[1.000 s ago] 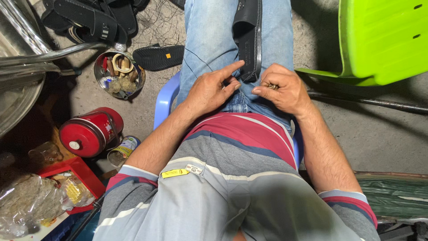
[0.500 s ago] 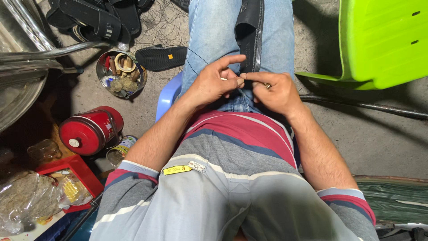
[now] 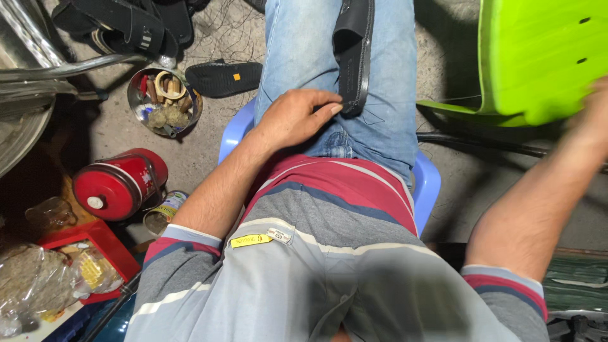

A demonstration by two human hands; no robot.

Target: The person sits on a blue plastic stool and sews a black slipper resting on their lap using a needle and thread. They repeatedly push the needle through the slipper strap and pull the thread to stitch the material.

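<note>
I sit on a blue plastic stool (image 3: 427, 183) in blue jeans with a black sandal (image 3: 354, 50) lying on my lap. My left hand (image 3: 297, 117) rests on my thigh, its fingertips pressing the near end of the sandal. A thin thread (image 3: 453, 99) runs from the sandal off to the right. My right hand (image 3: 595, 114) is flung out to the right edge, blurred, in front of the green chair; whether it grips the thread I cannot tell.
A lime-green plastic chair (image 3: 538, 57) stands at the upper right. On the floor to the left are a metal bowl of small bits (image 3: 163, 101), a loose black sole (image 3: 221, 77), more black sandals (image 3: 126, 25), a red canister (image 3: 117, 183), a small tin (image 3: 161, 214) and a red tray with bags (image 3: 76, 266).
Both hands were together at the sandal's near end. Now my right hand has swept far out to the right, while my left hand stays pressed on the sandal.
</note>
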